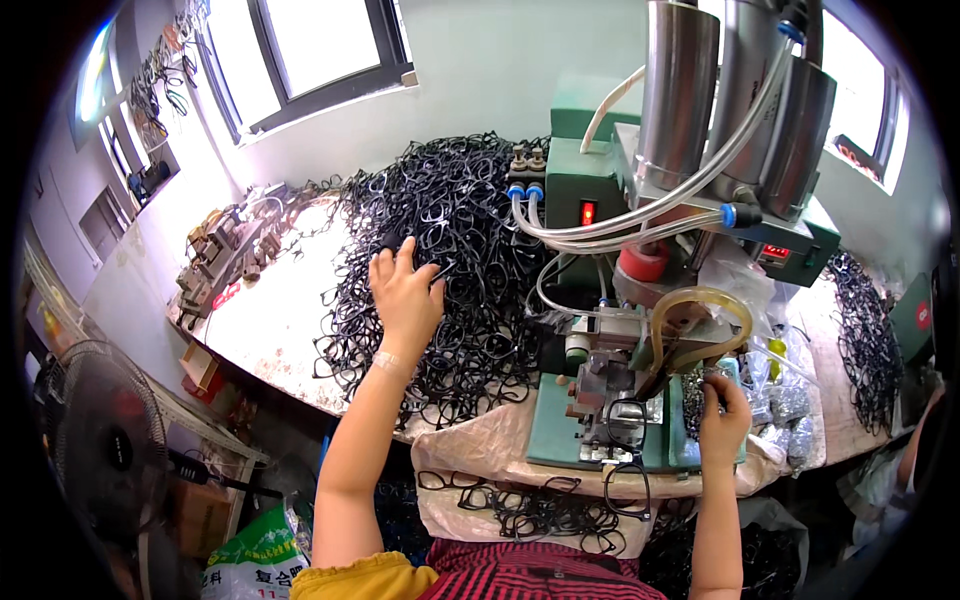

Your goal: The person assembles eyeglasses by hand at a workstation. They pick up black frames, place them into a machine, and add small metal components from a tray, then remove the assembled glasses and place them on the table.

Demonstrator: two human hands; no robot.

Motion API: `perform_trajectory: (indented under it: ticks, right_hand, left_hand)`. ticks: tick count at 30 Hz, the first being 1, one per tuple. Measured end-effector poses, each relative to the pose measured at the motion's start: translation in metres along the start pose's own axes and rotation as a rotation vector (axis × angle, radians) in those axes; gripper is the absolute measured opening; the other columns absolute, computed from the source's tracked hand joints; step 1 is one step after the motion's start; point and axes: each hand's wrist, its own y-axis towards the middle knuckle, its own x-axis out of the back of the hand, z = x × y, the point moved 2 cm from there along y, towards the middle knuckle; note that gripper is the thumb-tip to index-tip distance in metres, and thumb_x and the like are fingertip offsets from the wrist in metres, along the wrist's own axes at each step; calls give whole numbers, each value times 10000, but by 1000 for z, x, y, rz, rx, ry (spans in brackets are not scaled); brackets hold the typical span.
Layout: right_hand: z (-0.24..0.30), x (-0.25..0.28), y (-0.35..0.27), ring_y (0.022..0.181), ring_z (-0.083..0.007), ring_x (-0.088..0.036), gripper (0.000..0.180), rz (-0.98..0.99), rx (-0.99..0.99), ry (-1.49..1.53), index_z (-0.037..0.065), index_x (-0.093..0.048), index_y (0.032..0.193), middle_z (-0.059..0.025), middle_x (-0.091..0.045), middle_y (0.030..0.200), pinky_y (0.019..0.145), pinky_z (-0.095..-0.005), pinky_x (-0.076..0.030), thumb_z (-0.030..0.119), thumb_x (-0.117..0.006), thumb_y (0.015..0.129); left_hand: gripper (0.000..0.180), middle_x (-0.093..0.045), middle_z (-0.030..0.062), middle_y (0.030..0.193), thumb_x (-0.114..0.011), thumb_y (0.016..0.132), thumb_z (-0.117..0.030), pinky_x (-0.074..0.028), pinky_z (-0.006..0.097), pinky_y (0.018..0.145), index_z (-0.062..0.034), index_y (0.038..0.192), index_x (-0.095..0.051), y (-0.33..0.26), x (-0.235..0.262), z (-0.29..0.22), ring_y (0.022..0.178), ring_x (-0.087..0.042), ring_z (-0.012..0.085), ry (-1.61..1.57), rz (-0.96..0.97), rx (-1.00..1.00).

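Over the large heap of black eyeglass frames (450,210), my left hand (408,300) reaches out with its fingers spread and nothing visibly held. Whether its fingertips touch the heap, I cannot tell. At the machine's right side my right hand (724,418) has its thumb and fingertips pinched together by a tray of small metal parts (693,400); what is in the pinch is too small to make out. Between my hands, one dark eyeglass frame (628,492) hangs at the front of the metal fixture (605,385), its upper part against the fixture.
A green machine (585,185) with tall steel cylinders (678,90) and clear air hoses rises behind the fixture. More frames (560,515) lie on a cloth before me. Plastic bags (790,400) sit at the right, a fan (110,440) at lower left.
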Motion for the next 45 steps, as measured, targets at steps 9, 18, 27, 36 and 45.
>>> perform_trajectory:
  ticks: [9,18,27,36,45]
  right_hand:
    - [-16,46,-39,865,-284,-649,116,-74,60,-240,-4,-697,936,-124,-689,897,817,-372,-503,-30,-689,824]
    - [36,61,-46,916,-238,-649,127,10,-54,-14,1,-708,912,-102,-689,920,865,-349,-486,-46,-696,795]
    - [84,-36,-13,914,-136,-638,326,126,-167,582,-25,-601,1140,-68,-678,928,844,-279,-496,-5,-711,834]
    - [100,-31,-16,1033,-116,-618,481,207,-282,844,-28,-514,1303,-76,-670,1058,955,-267,-445,-17,-695,857]
    - [118,-23,-21,1092,-162,-619,522,223,-380,901,-21,-484,1341,-114,-653,1203,995,-313,-452,4,-691,862]
  left_hand:
    - [107,-707,124,1122,-703,890,-154,-444,495,1000,-52,920,-691,-42,-17,-26,979,-619,338,-294,-41,-36]
    - [567,-585,-3,747,-378,1054,-555,-388,230,540,-104,1358,-537,-91,-10,-41,608,-474,72,-1592,501,1013]
    - [93,-564,-31,877,-552,1044,-160,-433,231,692,-83,1086,-583,-155,-2,-79,797,-523,67,-1729,314,963]
    - [95,-673,153,1059,-592,992,-46,-519,377,924,-2,1077,-593,-53,100,-152,989,-646,239,-1767,-65,111]
    - [37,-728,150,928,-600,938,-24,-444,344,832,-3,926,-629,-51,107,-174,817,-615,187,-1559,155,-30]
